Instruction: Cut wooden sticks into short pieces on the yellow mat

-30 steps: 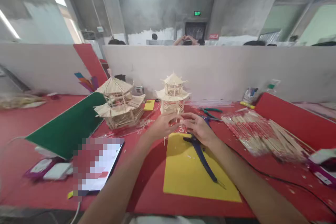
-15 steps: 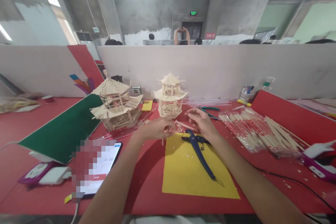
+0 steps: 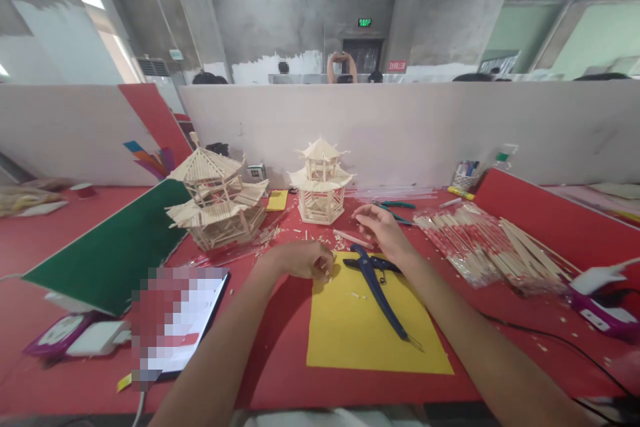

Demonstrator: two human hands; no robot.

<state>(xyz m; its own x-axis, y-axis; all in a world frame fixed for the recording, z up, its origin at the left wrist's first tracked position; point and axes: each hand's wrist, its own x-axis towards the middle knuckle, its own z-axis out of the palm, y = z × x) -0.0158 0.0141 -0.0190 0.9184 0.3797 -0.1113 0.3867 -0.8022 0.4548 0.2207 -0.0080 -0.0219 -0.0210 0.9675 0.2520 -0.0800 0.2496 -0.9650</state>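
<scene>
One flat green board [image 3: 110, 267] slants across the left side of the red worktop [image 3: 280, 360], beside a ribbed wooden pagoda [image 3: 217, 220]. The left hand [image 3: 306, 260], fingers curled, is at the far left corner of the yellow sheet [image 3: 350, 340]; whether it pinches anything I cannot tell. Near the middle of the worktop's far edge stands a smaller many-sided pagoda [image 3: 323, 180]; behind, a green sign [image 3: 365, 23] reads EXIT. Blue cutters [image 3: 376, 287] lie on the sheet, near the right hand [image 3: 383, 228], its fingers loosely bent and parted. Plastic-wrapped sticks [image 3: 470, 240] lie toward the right edge.
</scene>
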